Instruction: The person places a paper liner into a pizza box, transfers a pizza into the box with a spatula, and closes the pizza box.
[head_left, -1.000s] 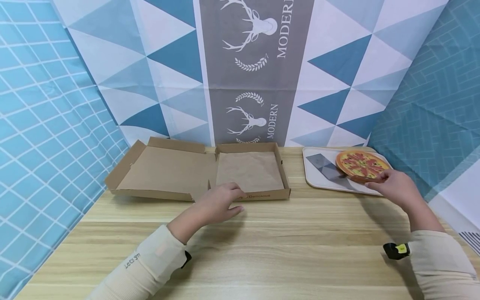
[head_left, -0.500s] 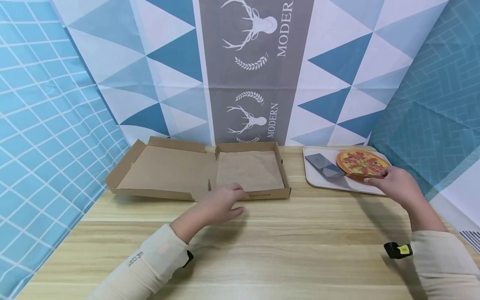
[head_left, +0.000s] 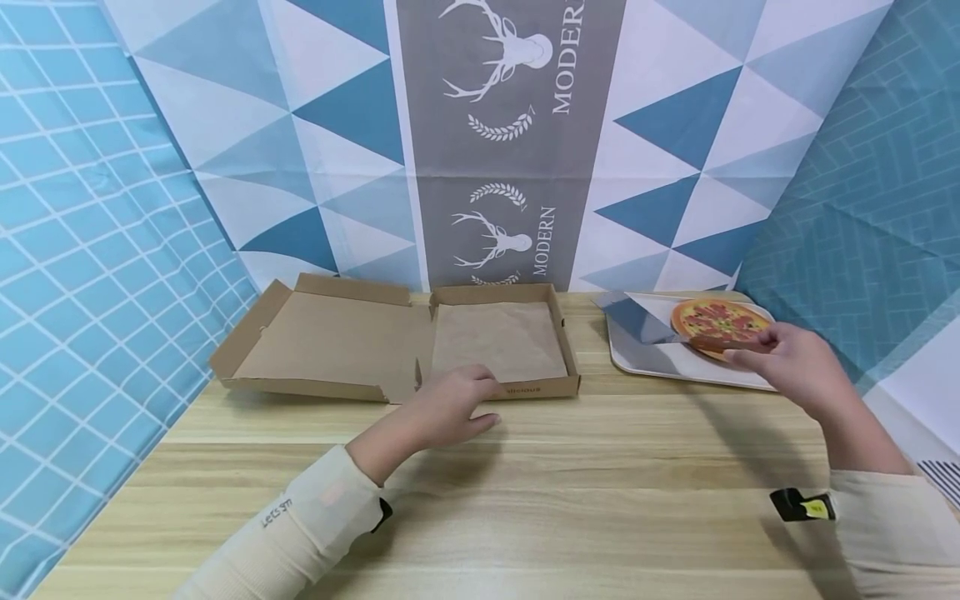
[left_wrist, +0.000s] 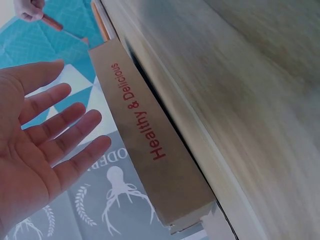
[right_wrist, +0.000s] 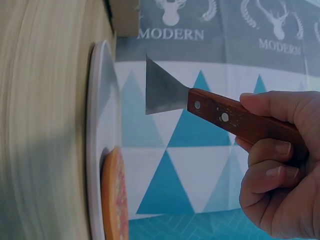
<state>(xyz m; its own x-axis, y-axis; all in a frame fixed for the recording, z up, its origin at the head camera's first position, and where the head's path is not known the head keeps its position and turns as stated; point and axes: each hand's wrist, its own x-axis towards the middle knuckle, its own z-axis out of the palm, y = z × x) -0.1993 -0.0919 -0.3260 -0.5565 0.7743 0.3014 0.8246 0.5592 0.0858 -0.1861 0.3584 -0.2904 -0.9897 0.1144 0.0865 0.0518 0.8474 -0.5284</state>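
Observation:
My right hand (head_left: 795, 367) grips the brown wooden handle (right_wrist: 240, 117) of a metal spatula (head_left: 637, 318). Its flat, flared blade (right_wrist: 164, 90) is held above the tray and points left, past the tray's left edge in the head view. A round pizza (head_left: 712, 319) with red and green topping lies on the white tray (head_left: 637, 361), partly behind the handle. My left hand (left_wrist: 45, 135) is open, fingers spread and holding nothing, at the front wall of the open cardboard pizza box (head_left: 551, 389). Brown paper (head_left: 498, 337) lines the box.
The box's lid (head_left: 322, 337) lies folded open to the left. Box and tray both stand at the back of the wooden table (head_left: 570, 492), close to the patterned backdrop (head_left: 510, 167). A gap of bare table separates them.
The spatula has come up off the tray, its blade swinging up and left beyond the tray's edge. The left hand has shifted slightly right along the box front. The pizza stays put.

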